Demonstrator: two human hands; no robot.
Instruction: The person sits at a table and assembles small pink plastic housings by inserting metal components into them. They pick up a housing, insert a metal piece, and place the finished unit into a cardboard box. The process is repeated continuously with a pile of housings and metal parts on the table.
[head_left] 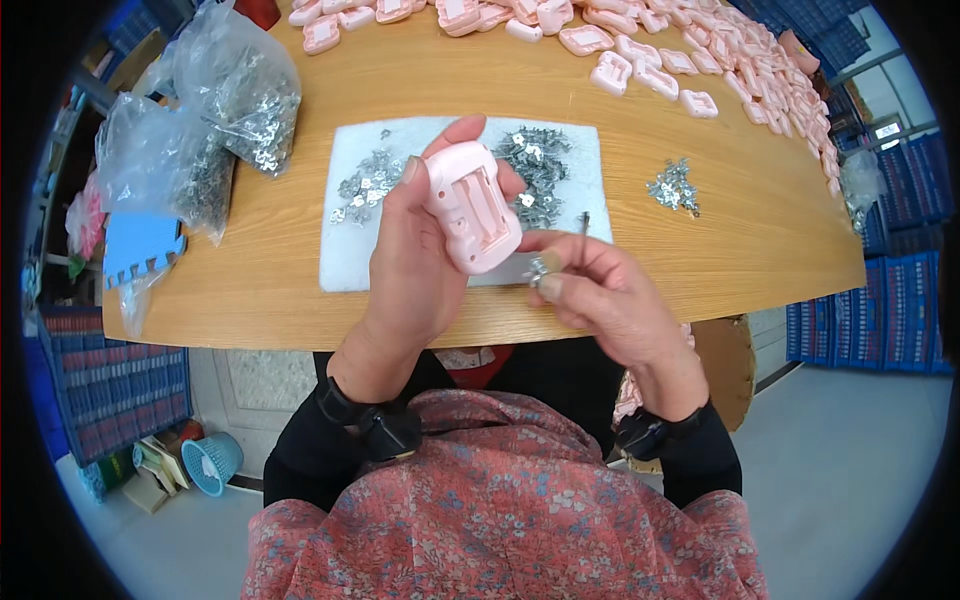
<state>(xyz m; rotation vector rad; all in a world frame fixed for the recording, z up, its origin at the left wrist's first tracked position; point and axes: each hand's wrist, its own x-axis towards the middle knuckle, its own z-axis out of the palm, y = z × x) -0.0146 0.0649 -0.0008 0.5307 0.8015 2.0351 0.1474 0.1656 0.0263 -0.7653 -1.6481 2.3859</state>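
My left hand (pixel 415 250) is wrapped round a pale pink plastic housing (pixel 462 222), its open battery compartment turned up towards me. Just right of it, my right hand (pixel 605 290) pinches several small silvery metal contacts (pixel 538 270) between thumb and fingertips. A thin dark rod (pixel 585 222) sticks up behind the right fingers; whether the hand holds it I cannot tell. Beneath both hands lies a white foam sheet (pixel 340 270). On it are a pile of flat metal pieces (pixel 368 182) at left and a denser heap of spring contacts (pixel 540 175) at right.
Many pink housings (pixel 650 80) lie along the far and right table edge. Clear bags of metal parts (pixel 250 110) and a blue foam mat (pixel 140 245) are at left. A small metal heap (pixel 675 187) lies right of the sheet. Blue crates (pixel 860 310) stand beyond the wooden table (pixel 740 270).
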